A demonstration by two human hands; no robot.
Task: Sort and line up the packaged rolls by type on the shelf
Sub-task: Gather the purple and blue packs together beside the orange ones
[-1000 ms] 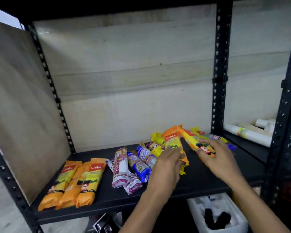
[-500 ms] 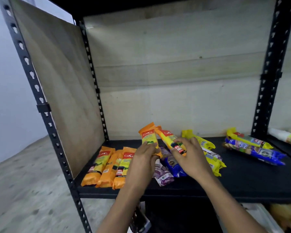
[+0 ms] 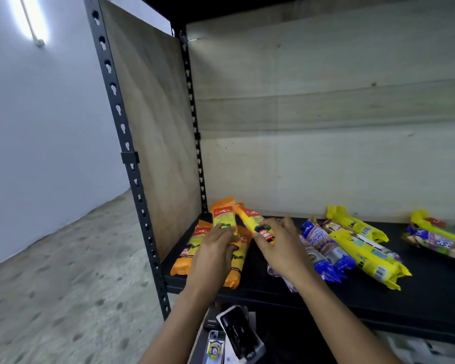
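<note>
Carried leftward, two rolls now hang over the orange row (image 3: pixel 184 261) at the shelf's (image 3: pixel 418 298) nine o'clock end: left grip (image 3: pixel 216 248) clamps the first roll (image 3: pixel 223 218), right grip (image 3: pixel 276 245) the second roll (image 3: pixel 252 223). Next: lay both parallel at its three o'clock.

A bright tube light (image 3: pixel 29 21) glared in the upper left of the frame. The shelf (image 3: pixel 418 298) in the lower right was dark. Straight edges bent near the sides, and the picture looked a bit blurry.

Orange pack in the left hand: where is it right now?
Head view: the left hand grips the orange pack at the left end of the shelf, over the lying orange row, near the wooden side panel.
</note>
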